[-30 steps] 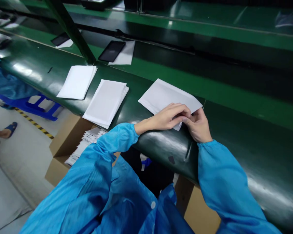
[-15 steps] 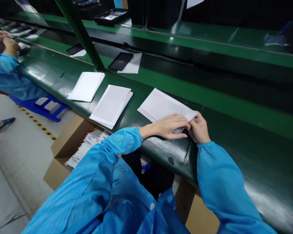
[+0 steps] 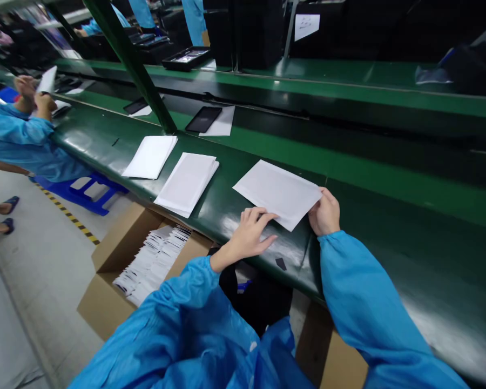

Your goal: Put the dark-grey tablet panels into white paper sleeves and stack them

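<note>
A flat white envelope (image 3: 281, 192) lies at an angle on the green bench in front of me. My right hand (image 3: 325, 212) grips its right end, with the fingers partly hidden beneath it. At the near edge, my left hand (image 3: 253, 233) has its thumb and fingers apart, the fingertips close to or touching the paper. To the left rest a small stack of white envelopes (image 3: 187, 182) and, beyond it, another white stack (image 3: 152, 155).
A dark tablet-like device (image 3: 203, 119) lies partly over a white sheet (image 3: 222, 122) beyond the bench edge. Below left, an open cardboard box (image 3: 117, 237) holds many upright white envelopes. A green post (image 3: 133, 65) rises at the back. A co-worker's hands (image 3: 36, 97) hold something white.
My left hand has drawn back toward me from the envelope's right end and its fingers have spread. My right hand stays at that end. The camera view has tilted up slightly.
</note>
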Available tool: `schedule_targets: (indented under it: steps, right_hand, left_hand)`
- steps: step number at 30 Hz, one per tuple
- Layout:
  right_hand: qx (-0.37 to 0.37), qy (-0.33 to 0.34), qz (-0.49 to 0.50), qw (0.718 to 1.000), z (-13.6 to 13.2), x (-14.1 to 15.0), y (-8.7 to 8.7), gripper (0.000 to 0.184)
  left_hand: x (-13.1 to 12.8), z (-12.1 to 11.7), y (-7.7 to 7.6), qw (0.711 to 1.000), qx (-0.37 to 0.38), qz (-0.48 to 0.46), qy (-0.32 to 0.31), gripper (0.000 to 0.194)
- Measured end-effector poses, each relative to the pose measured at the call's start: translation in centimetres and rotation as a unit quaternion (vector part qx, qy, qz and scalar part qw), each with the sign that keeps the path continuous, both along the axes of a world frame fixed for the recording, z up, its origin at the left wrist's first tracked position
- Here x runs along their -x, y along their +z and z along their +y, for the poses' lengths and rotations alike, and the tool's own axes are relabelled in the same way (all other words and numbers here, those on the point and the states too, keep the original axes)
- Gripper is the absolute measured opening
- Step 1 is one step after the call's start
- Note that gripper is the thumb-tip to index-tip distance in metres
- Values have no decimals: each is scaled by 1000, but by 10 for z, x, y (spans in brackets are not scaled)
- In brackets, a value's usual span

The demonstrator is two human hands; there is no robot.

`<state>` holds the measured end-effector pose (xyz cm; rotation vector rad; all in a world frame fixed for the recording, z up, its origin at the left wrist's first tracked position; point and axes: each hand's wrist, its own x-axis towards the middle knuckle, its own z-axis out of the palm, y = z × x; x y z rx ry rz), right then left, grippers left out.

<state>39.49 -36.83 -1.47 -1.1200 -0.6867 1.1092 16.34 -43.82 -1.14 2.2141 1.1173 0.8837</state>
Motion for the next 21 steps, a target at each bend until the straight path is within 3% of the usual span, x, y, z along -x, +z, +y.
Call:
schedule_targets:
  steps: [2, 3, 6, 9, 11, 13, 16, 21]
  right_hand:
    - [-14, 8, 35, 999, 0, -4, -1, 24]
    - [-13, 25, 54, 998, -1, -4, -1, 23]
    - [5, 132, 95, 987, -9, 3, 1, 21]
    - [12, 287, 95, 953, -25, 18, 6, 18]
    - [22, 388, 83, 918, -36, 27, 9, 17]
    - [34, 466, 62, 882, -43, 32, 13, 17]
    - [28, 527, 45, 848, -45, 31, 17, 21]
    - [-4, 525, 57, 849, -40, 27, 16, 24]
  left_hand:
    - [2, -17, -3, 985, 101, -134, 29, 53]
    - [4, -23, -4, 964, 163, -206, 29, 58]
    - [11, -28, -1, 863, 329, -383, 5, 78]
    - [19, -18, 6, 767, 408, -494, 24, 78]
    - [24, -10, 11, 733, 418, -532, 63, 69]
    - [28, -5, 13, 727, 411, -542, 97, 60]
    - [36, -1, 16, 737, 406, -528, 117, 52]
    - [85, 6, 31, 774, 324, -515, 177, 43]
